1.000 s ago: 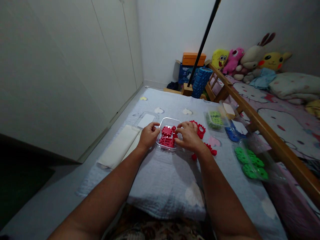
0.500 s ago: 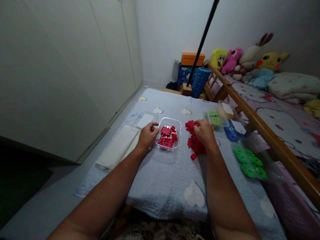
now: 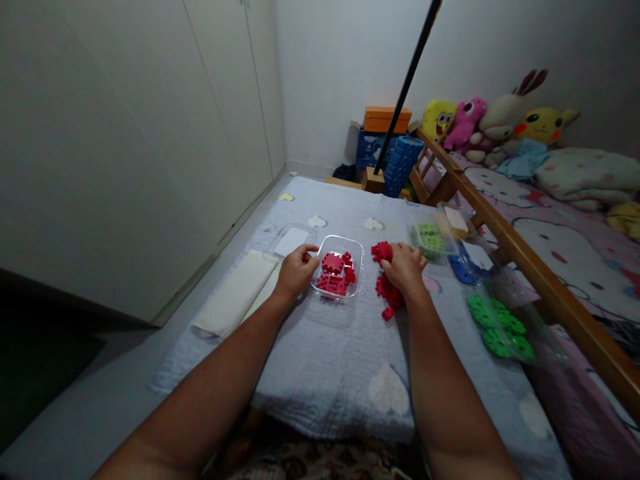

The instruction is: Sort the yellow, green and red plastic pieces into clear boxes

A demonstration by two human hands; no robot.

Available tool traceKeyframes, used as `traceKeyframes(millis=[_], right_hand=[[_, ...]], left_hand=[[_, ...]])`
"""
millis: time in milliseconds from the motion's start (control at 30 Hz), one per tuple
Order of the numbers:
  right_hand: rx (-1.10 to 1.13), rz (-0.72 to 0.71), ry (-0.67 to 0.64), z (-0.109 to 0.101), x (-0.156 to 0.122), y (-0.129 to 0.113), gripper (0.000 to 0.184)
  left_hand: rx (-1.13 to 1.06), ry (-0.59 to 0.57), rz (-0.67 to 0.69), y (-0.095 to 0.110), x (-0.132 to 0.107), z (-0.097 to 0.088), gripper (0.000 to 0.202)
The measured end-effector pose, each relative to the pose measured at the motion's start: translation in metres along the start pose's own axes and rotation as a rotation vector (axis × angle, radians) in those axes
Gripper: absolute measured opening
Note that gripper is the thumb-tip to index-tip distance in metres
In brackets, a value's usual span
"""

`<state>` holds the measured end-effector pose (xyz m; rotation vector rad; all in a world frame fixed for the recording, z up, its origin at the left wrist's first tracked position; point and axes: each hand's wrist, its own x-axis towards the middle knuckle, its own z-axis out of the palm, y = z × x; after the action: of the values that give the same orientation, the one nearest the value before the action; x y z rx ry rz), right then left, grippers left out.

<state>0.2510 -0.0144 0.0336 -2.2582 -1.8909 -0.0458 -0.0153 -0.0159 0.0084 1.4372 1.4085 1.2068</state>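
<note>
A clear plastic container point(image 3: 361, 272) with several red interlocking blocks point(image 3: 333, 263) inside stands on the cloth. At its left rim, my left hand point(image 3: 297, 272) is closed, thumb and fingers pinching the edge. My right hand point(image 3: 406, 267) reaches down into a loose pile of red blocks point(image 3: 387, 289) to the right of the container. Its fingers are curled round blocks at the pile's upper side, and the hand hides part of the pile. One small red block point(image 3: 388, 313) lies apart at the pile's near edge.
A clear lid point(image 3: 313, 233) and a folded cream cloth point(image 3: 233, 293) lie at left. On the right are a container of light green pieces point(image 3: 431, 239), blue pieces point(image 3: 465, 268) and a bag of green pieces point(image 3: 500, 327). A wooden bed rail point(image 3: 525, 267) borders the table.
My right hand has shifted slightly left and lower over the red pile, its fingers now curled among the blocks. My left hand stays at the container's rim.
</note>
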Motion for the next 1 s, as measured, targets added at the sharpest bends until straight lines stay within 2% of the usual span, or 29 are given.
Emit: traceKeyframes(millis=[133,333,500,800,1000], right_hand=[[0.000,-0.026,-0.024,0.006,0.001,0.001,0.035],[-0.018,-0.006,0.010,0.010,0.002,0.002,0.026],[0.015,-0.009,0.028,0.013,0.003,0.001,0.037],[-0.029,0.024,0.010,0.017,0.005,-0.001,0.030],[-0.020,-0.007,0.060,0.021,0.004,-0.002,0.042]], left_hand=[[-0.004,0.002,-0.005,0.000,0.000,0.000,0.035],[-0.005,0.000,0.006,-0.001,0.000,0.000,0.034],[0.000,-0.006,0.005,-0.001,0.000,0.000,0.036],[-0.015,-0.021,-0.005,0.003,-0.001,0.000,0.035],[-0.029,-0.028,-0.018,0.004,-0.002,0.000,0.035]])
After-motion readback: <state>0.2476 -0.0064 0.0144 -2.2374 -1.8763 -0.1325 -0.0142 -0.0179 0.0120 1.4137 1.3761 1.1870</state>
